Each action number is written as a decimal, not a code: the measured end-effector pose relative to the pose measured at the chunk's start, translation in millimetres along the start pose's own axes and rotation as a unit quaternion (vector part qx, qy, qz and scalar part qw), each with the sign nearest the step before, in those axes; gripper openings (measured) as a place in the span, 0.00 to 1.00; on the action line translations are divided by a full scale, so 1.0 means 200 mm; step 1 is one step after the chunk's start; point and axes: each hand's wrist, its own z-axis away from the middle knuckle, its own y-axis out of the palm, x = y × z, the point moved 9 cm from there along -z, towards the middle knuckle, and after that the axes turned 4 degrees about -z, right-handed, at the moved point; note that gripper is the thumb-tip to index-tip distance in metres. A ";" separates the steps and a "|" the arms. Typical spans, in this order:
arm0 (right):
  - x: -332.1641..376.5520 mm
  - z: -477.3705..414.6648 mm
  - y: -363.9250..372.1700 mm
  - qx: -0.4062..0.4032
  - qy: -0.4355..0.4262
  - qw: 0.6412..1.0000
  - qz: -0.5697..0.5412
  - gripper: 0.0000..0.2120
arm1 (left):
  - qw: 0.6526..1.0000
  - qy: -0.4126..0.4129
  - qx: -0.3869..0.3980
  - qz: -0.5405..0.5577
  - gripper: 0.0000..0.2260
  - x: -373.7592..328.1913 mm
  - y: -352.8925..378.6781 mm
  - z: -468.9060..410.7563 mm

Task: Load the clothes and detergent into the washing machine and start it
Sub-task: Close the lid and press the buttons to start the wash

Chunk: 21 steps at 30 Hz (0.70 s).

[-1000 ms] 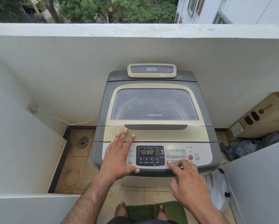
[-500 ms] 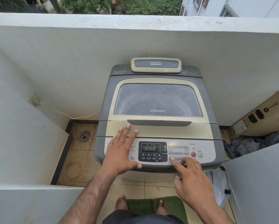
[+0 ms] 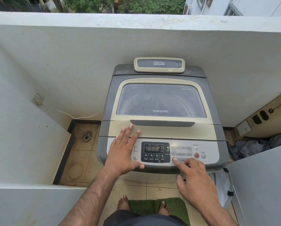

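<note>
A grey and cream top-loading washing machine [image 3: 161,75] stands against the balcony wall with its glass lid [image 3: 161,100] closed. Its control panel [image 3: 182,150] faces me, and the display [image 3: 153,148] is lit. My left hand [image 3: 124,152] lies flat, fingers spread, on the left of the panel and the lid's front edge. My right hand [image 3: 193,175] has its index fingertip on the panel at the Program button, other fingers loosely curled. Neither hand holds anything. What is inside the drum cannot be made out through the lid.
A cardboard box [image 3: 265,118] leans at the right over a heap of dark cloth [image 3: 253,145]. A grey cabinet surface [image 3: 263,185] is at the near right. A floor drain [image 3: 86,137] sits left of the machine. My bare feet stand on a green mat [image 3: 154,207].
The view has shifted slightly, so the machine sits lower and to the right. Both hands stay on the panel, my right index finger still at the Program button.
</note>
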 end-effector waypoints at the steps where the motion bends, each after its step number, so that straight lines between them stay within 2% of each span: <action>1: 0.00 0.00 0.00 0.000 0.000 1.000 -0.001 0.29 | 1.000 0.000 0.001 -0.002 0.58 0.00 0.00 0.00; 21: 0.05 -0.01 0.02 0.022 0.003 0.998 0.063 0.29 | 1.000 0.003 -0.008 0.001 0.58 0.01 0.01 -0.01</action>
